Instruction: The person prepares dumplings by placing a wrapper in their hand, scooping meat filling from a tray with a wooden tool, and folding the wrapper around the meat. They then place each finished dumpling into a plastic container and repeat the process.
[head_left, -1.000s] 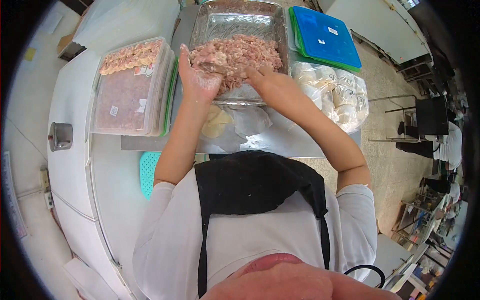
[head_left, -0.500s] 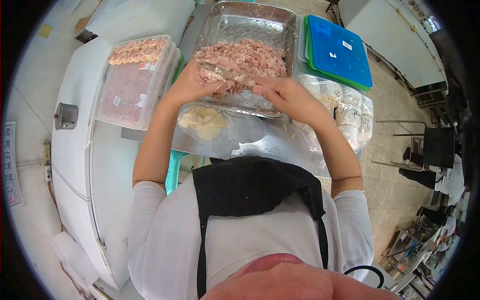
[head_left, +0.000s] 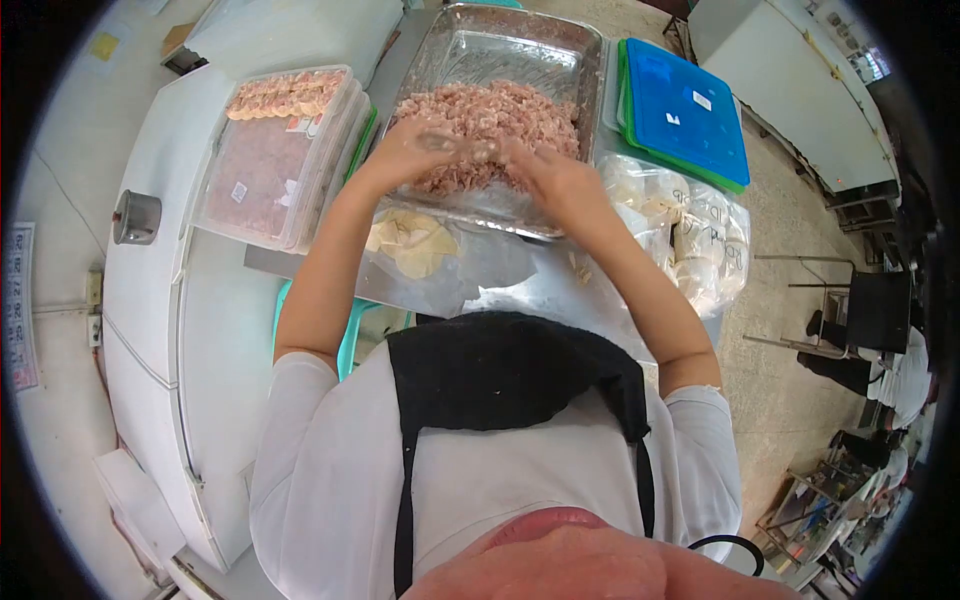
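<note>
My left hand (head_left: 408,155) is over the near left part of a heap of minced meat (head_left: 500,112) in a metal tray (head_left: 575,40). Its fingers are smeared by motion. Opposite it, at the near right of the heap, my right hand (head_left: 560,182) has its fingers bent round something thin, too blurred to make out. A greyish, meat-smeared shape (head_left: 450,145) lies between the two hands. Close to the tray's near edge, pale thin round wrappers (head_left: 420,245) rest on clear plastic on the metal table (head_left: 520,290).
Stacked clear containers (head_left: 262,165) stand left of the tray, with rows of filled pieces on top. On the right are blue and green lids (head_left: 685,115) and a bag of pale wrapped rolls (head_left: 695,235). A metal pot (head_left: 137,217) sits far left. Other people are at far right.
The view has shifted, so the tray and table sit further right. My left hand, palm up with fingers spread a second ago, has turned over near the meat. Both hands remain close together.
</note>
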